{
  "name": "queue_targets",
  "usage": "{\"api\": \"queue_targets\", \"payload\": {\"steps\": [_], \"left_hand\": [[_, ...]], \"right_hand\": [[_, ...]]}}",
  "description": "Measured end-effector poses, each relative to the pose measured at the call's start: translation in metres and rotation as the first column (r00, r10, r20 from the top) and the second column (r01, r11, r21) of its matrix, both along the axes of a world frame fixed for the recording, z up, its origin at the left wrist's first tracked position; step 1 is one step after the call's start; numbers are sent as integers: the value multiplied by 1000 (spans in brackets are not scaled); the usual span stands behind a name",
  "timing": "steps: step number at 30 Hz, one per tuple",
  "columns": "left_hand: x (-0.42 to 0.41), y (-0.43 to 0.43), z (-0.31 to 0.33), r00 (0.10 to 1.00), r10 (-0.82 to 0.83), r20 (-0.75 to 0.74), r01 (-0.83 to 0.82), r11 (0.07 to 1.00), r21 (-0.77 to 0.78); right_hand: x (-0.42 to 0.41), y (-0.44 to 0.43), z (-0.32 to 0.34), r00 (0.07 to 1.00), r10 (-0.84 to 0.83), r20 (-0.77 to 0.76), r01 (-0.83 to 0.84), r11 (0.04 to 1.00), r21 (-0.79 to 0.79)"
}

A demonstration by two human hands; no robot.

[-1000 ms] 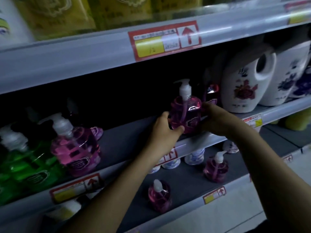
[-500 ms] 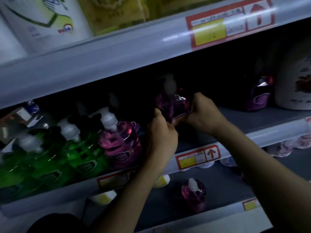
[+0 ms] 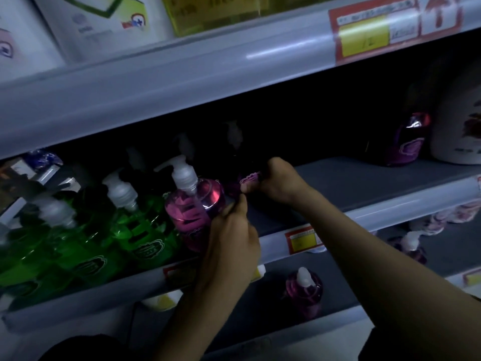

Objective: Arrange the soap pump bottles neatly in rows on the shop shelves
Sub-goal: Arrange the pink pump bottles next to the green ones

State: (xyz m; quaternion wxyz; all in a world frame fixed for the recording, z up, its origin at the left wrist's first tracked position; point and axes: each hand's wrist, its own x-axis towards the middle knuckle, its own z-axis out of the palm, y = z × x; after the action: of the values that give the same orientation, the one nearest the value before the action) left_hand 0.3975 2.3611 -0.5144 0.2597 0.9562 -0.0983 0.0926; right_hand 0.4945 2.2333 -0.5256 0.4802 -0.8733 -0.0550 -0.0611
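Observation:
A dark pink pump bottle (image 3: 248, 179) stands deep on the middle shelf (image 3: 338, 183), behind and to the right of a brighter pink pump bottle (image 3: 194, 207) at the shelf front. My right hand (image 3: 279, 182) grips the dark bottle from its right side. Just below it is my left hand (image 3: 231, 241), thumb up against the bottle's lower left, the other fingers hidden. Green pump bottles (image 3: 145, 230) fill the row to the left. The held bottle's pump is barely visible in the shadow.
A purple bottle (image 3: 406, 144) and a white jug (image 3: 458, 142) stand at the right of the same shelf. On the lower shelf stands another pink pump bottle (image 3: 304, 290). The upper shelf's edge (image 3: 208, 74) overhangs, with packs above it.
Both hands have carried the dark pink bottle leftward and deeper into the shelf, up behind the front pink bottle. The view has swung left too.

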Motion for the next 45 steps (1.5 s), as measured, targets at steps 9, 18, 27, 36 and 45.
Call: {"api": "queue_targets", "payload": {"steps": [9,18,27,36,45], "left_hand": [[-21,11,-15,973,-103,206,129,984,-120],[-64,-12,-114,909,-403,-106,414,902,121],[-26,-28,-193,783,-252,-569,178,967,-183],[-3,-38,-225,648,-221,-729,-61,939,-339],[-19,-27,-240,603,-321,-731,-189,832,-521]], "right_hand": [[-40,-11,11,939,-177,296,267,915,-302],[-189,-49,-72,999,-39,-38,5,756,-654],[-145,-69,-160,762,-196,-618,-364,659,-658],[-108,-54,-215,815,-160,-557,-63,931,-360],[-120,-50,-221,919,-230,-320,165,962,-217]]}}
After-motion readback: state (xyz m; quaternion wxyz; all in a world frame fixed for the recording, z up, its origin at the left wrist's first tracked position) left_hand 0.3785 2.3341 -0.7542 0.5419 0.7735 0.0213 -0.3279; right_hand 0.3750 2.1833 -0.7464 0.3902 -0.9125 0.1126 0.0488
